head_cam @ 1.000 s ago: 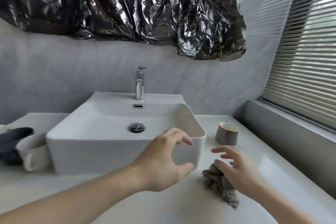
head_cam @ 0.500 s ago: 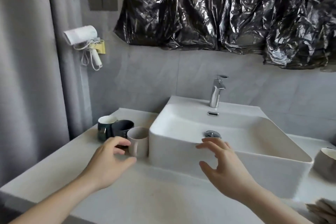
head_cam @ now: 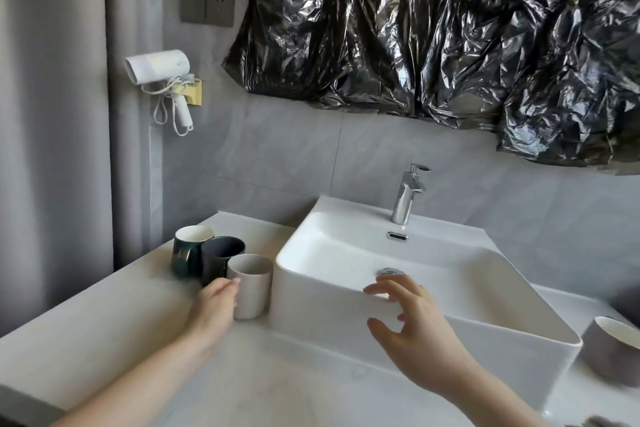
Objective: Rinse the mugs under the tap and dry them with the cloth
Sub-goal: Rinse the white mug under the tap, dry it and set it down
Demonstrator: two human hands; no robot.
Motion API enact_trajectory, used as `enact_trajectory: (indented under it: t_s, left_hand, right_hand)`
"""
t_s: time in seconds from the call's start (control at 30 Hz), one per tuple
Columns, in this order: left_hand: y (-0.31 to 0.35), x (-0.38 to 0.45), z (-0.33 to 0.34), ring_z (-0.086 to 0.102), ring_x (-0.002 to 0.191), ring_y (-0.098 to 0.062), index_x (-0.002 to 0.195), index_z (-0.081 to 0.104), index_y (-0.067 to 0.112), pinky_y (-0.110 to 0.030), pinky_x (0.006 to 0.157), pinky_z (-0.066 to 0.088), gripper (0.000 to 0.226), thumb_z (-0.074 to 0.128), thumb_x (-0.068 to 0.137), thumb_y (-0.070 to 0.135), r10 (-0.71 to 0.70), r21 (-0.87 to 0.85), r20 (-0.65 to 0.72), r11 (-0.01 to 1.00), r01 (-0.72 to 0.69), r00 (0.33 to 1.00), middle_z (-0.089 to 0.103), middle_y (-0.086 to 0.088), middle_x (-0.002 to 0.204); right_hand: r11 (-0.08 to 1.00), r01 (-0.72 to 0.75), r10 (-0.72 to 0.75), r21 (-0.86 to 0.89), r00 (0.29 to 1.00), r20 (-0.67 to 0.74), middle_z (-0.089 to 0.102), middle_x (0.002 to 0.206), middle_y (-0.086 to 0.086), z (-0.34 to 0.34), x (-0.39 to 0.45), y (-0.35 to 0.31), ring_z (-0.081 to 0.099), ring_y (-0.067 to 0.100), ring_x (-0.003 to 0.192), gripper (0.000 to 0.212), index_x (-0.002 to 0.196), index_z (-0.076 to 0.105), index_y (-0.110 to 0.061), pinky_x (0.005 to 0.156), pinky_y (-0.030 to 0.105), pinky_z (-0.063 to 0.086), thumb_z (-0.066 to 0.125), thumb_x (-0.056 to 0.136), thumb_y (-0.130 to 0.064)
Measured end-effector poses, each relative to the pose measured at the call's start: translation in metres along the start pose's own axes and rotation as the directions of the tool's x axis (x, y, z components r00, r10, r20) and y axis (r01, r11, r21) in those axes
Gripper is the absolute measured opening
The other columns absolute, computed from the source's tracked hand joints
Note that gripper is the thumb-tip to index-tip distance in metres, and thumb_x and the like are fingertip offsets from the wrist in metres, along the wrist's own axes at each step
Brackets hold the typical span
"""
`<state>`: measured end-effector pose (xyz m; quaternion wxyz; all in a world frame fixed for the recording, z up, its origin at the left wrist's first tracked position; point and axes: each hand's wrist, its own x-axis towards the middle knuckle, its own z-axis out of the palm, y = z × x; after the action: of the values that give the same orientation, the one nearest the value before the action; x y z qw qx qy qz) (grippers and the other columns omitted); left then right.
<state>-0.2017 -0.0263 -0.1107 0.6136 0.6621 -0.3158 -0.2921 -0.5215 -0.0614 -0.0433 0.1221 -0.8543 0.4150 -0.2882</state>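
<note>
Three mugs stand in a row left of the white basin [head_cam: 346, 315]: a dark green mug [head_cam: 188, 250] at the back, a black mug [head_cam: 218, 258] in the middle and a beige mug [head_cam: 251, 284] nearest the basin. My left hand [head_cam: 213, 310] touches the left side of the beige mug, fingers partly around it; the mug stands on the counter. My right hand [head_cam: 410, 326] hovers with fingers spread over the basin's front rim, holding nothing. A grey mug [head_cam: 613, 348] stands right of the basin. The chrome tap [head_cam: 407, 196] is not running. A corner of the cloth [head_cam: 604, 422] shows at the bottom right.
The white counter [head_cam: 104, 329] runs along a grey tiled wall. A white hairdryer [head_cam: 162, 74] hangs on the wall at the left, beside a grey curtain [head_cam: 52, 114]. Crumpled black plastic sheet [head_cam: 433, 28] covers the wall above the basin.
The view has swung left from the cloth and grey mug to the three mugs. My left hand moved forward from the counter to the beige mug's side. My right hand stays over the basin.
</note>
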Motion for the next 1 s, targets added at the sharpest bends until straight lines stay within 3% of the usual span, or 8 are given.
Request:
enact_trajectory:
  t_s: [0.1,0.23,0.3,0.47,0.67,0.77,0.9,1.0]
  left_hand:
    - [0.012,-0.013,-0.02,0.057,0.081,-0.025,0.068,0.054,0.02,-0.034,0.065,0.031,0.036,0.054,0.103,0.025,0.092,-0.005,-0.081,0.996,-0.093,0.992,0.054,0.007,0.068]
    - [0.056,-0.031,-0.032,0.051,0.073,-0.017,0.081,0.068,0.022,-0.037,0.07,0.04,0.028,0.059,0.094,0.046,0.29,0.021,-0.107,0.957,-0.289,0.951,0.052,0.016,0.066]
    - [0.082,-0.032,-0.024,0.049,0.068,-0.015,0.075,0.067,0.022,-0.033,0.068,0.042,0.032,0.06,0.092,0.049,0.321,-0.006,-0.074,0.947,-0.322,0.944,0.048,0.016,0.065]
    - [0.129,-0.013,0.03,0.037,0.063,-0.016,0.061,0.069,0.029,-0.03,0.057,0.033,0.037,0.062,0.097,0.033,0.293,-0.189,0.003,0.939,-0.287,0.956,0.04,0.014,0.059]
    - [0.155,0.027,0.122,0.036,0.068,-0.017,0.088,0.066,0.018,-0.028,0.057,0.032,0.019,0.067,0.094,0.037,0.169,-0.314,0.23,0.945,-0.091,0.958,0.038,-0.006,0.081]
    - [0.156,0.049,0.173,0.036,0.06,-0.015,0.084,0.068,0.017,-0.025,0.054,0.032,0.015,0.066,0.085,0.032,0.107,-0.31,0.284,0.951,-0.015,0.953,0.037,-0.003,0.069]
    - [0.153,0.083,0.224,0.039,0.056,-0.018,0.075,0.065,0.019,-0.022,0.046,0.036,0.012,0.064,0.079,0.03,0.003,-0.239,0.308,0.968,0.074,0.951,0.038,0.007,0.048]
    - [0.14,0.105,0.253,0.042,0.057,-0.019,0.07,0.057,0.017,-0.02,0.04,0.037,0.013,0.062,0.069,0.029,-0.055,-0.197,0.301,0.973,0.118,0.952,0.043,0.002,0.054]
  right_hand:
    - [0.999,-0.002,0.003,0.039,1.0,-0.026,0.046,0.135,-0.03,-0.012,0.003,0.01,0.048,-0.004,0.124,0.035,0.12,0.062,-0.045,0.104,0.024,0.045,0.07,0.09,-0.027]
    - [0.992,-0.046,0.055,0.119,0.995,-0.079,0.052,0.129,-0.03,-0.03,0.017,0.023,0.055,-0.008,0.114,0.035,0.113,0.063,-0.046,0.084,0.02,0.053,0.071,0.09,-0.02]
    - [0.988,-0.067,0.082,0.142,0.991,-0.104,0.052,0.127,-0.031,-0.039,0.028,0.029,0.055,-0.011,0.111,0.033,0.112,0.063,-0.045,0.081,0.02,0.055,0.069,0.092,-0.019]
    - [0.978,-0.124,0.149,0.166,0.978,-0.146,0.053,0.127,-0.028,-0.061,0.052,0.044,0.058,-0.006,0.11,0.031,0.114,0.062,-0.046,0.077,0.018,0.054,0.067,0.094,-0.023]
    - [0.949,-0.219,0.268,0.228,0.939,-0.214,0.06,0.123,-0.02,-0.094,0.085,0.067,0.062,-0.004,0.103,0.031,0.12,0.063,-0.04,0.066,0.012,0.047,0.067,0.094,-0.022]
    - [0.931,-0.276,0.329,0.237,0.918,-0.224,0.064,0.118,-0.015,-0.106,0.102,0.081,0.061,-0.014,0.089,0.033,0.122,0.064,-0.038,0.056,0.001,0.039,0.066,0.094,-0.021]
    - [0.917,-0.29,0.359,0.274,0.9,-0.248,0.064,0.129,-0.009,-0.108,0.128,0.099,0.066,-0.004,0.093,0.036,0.127,0.064,-0.03,0.069,0.016,0.048,0.065,0.093,-0.016]
    - [0.914,-0.286,0.371,0.287,0.877,-0.306,0.063,0.13,-0.008,-0.107,0.155,0.111,0.068,0.006,0.095,0.035,0.131,0.061,-0.027,0.077,0.026,0.05,0.065,0.097,-0.022]
